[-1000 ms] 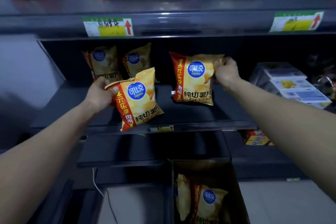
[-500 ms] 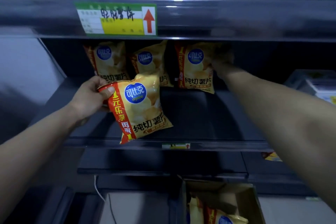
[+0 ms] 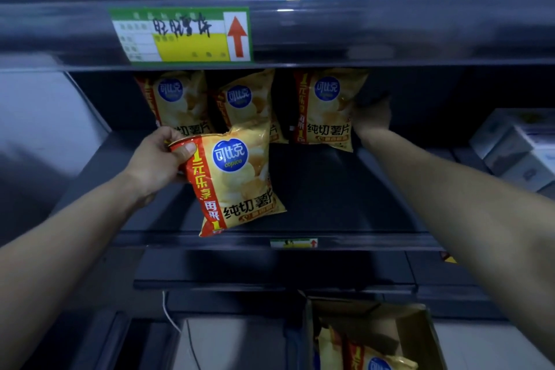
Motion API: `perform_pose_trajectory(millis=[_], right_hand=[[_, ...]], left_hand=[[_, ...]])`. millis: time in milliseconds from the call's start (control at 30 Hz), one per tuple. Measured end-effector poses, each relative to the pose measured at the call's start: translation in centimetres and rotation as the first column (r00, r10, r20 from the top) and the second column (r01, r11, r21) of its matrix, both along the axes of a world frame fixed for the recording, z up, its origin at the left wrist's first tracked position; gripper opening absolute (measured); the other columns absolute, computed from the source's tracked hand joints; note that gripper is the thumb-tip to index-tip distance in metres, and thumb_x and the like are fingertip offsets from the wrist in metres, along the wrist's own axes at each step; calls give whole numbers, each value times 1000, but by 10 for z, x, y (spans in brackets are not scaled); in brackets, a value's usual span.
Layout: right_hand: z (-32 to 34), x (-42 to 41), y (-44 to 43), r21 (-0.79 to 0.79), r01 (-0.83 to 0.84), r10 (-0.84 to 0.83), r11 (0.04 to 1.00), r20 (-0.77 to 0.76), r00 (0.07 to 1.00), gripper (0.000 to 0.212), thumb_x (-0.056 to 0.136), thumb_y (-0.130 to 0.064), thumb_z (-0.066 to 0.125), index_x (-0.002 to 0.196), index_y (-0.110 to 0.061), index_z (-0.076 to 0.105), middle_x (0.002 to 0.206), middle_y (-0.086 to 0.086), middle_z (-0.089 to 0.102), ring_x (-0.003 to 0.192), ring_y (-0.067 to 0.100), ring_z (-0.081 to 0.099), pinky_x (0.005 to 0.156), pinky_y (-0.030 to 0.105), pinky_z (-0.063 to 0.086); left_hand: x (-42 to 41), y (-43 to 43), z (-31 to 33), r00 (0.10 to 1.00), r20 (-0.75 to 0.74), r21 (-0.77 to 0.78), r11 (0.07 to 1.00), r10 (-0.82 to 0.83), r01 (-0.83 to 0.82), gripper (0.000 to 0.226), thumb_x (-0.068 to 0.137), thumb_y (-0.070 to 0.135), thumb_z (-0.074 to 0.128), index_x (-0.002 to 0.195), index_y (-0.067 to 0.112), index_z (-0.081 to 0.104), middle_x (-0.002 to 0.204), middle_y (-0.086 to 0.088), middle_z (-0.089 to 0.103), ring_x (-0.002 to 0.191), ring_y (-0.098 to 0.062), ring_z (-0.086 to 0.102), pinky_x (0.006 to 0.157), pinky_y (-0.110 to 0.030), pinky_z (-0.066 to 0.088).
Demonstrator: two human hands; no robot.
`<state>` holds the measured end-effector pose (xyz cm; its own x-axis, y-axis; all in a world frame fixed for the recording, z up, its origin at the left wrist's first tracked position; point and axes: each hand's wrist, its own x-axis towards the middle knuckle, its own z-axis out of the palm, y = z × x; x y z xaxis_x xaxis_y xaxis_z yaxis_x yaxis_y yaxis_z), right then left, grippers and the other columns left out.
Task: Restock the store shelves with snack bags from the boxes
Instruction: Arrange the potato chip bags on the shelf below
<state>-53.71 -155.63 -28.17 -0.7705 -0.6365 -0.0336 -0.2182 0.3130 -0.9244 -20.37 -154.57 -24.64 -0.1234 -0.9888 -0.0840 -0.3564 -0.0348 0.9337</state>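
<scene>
- Left hand (image 3: 156, 162) fingers pinch a chip bag (image 3: 237, 177) by its top corner, over the shelf (image 3: 330, 189) front
- Right hand (image 3: 372, 117) fingers sit just right of a placed bag (image 3: 327, 108); grip too dim to tell
- Stocking step; next, probably stand the held bag in the row

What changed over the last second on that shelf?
The right hand carried its chip bag back to the rear of the shelf, into line with the two standing bags. It is still at the bag's edge, grip too dark to judge. The left hand still grips the front bag near the shelf's front.
</scene>
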Motion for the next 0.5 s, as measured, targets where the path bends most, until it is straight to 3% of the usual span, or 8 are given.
perform_pose_trajectory(millis=[100,167,267,333,433,500], right_hand=[[4,12,17,130,-18,44,991,-201,979,59,96,-23,49,146,-4,25,144,16,43,129,29,47,95,30,42],[2,26,28,133,-165,194,977,-248,949,42,95,-18,49,133,-3,45,131,16,55,116,28,55,82,29,45],[6,60,44,14,-421,421,907,-76,904,26,92,-24,58,111,-8,58,112,7,62,105,21,58,85,32,49],[14,88,52,9,-625,624,781,38,780,23,91,-35,57,106,-18,59,103,-6,61,104,14,57,84,32,51],[21,125,52,48,-809,780,586,237,579,42,88,-38,60,125,-22,51,122,-5,58,115,12,53,81,27,51],[17,144,45,70,-838,793,541,289,536,63,83,-30,69,138,-23,38,132,-3,53,119,16,52,87,34,52]], left_hand=[[0,1,2,1000,16,-1,1000,-9,9,22,96,9,48,77,16,40,77,-8,58,68,-18,59,43,-21,55],[1,2,6,1000,14,0,1000,-12,12,22,96,9,49,77,16,41,78,-7,58,68,-18,59,42,-20,54],[5,1,12,1000,-6,-9,1000,7,-7,23,96,8,49,77,16,40,78,-6,57,68,-17,58,41,-21,54],[10,-2,16,1000,-18,-20,1000,24,-25,22,95,9,51,77,18,42,79,-4,57,68,-16,58,42,-22,54],[19,-8,20,996,-67,-10,998,57,-58,19,94,11,54,79,19,44,80,-2,58,69,-15,59,44,-23,55],[25,-12,18,982,-162,27,996,92,-89,17,92,12,57,81,18,45,80,-3,60,70,-17,60,47,-27,56]])
